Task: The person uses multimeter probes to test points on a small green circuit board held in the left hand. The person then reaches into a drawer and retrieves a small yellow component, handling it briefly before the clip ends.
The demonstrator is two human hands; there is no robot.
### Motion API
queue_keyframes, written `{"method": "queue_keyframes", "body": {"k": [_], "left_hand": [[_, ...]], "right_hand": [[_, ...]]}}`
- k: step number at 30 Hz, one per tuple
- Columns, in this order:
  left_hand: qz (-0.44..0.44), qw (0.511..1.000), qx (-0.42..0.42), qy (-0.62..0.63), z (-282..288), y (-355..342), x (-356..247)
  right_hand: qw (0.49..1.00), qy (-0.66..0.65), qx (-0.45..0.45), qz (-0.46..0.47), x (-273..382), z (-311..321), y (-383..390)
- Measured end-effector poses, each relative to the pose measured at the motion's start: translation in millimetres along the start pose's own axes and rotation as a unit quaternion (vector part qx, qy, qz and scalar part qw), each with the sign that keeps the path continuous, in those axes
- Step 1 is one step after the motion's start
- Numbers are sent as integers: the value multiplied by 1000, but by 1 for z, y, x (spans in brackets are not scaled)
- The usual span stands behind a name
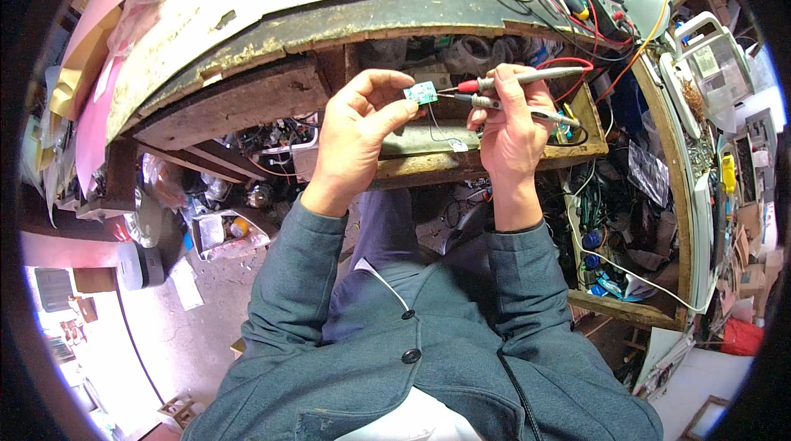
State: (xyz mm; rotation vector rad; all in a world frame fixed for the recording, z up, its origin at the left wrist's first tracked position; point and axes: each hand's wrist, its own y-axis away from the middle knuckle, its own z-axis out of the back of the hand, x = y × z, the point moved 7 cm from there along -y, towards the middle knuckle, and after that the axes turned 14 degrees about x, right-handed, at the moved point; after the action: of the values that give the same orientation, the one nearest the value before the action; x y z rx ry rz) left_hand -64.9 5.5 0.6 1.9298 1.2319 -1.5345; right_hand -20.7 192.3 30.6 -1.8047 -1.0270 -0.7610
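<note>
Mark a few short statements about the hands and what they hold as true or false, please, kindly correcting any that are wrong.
1. The left hand holds a small circuit board. True.
2. The right hand holds a red-collared probe and a black-collared probe. True.
3. The circuit board is bright red. False: it is green.
4. The black-collared probe is in the left hand. False: it is in the right hand.
5. The jacket has dark buttons. True.
</note>
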Motion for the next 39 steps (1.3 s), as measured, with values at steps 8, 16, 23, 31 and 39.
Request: {"method": "queue_keyframes", "body": {"k": [8,16,23,31,39], "left_hand": [[-1,1000,-1,-9,0,1,1],[-15,997,-37,61,1,-1,1],[-9,995,-82,47,2,-1,2],[-14,995,-90,44,3,0,3],[4,995,-83,49,0,0,0]], "right_hand": [[1000,-1,1,3,0,0,0],[1000,4,-12,11,1,2,0],[1000,-2,-5,7,0,1,0],[999,25,-17,-23,-2,0,1],[999,29,-8,-32,-2,-2,-1]]}}
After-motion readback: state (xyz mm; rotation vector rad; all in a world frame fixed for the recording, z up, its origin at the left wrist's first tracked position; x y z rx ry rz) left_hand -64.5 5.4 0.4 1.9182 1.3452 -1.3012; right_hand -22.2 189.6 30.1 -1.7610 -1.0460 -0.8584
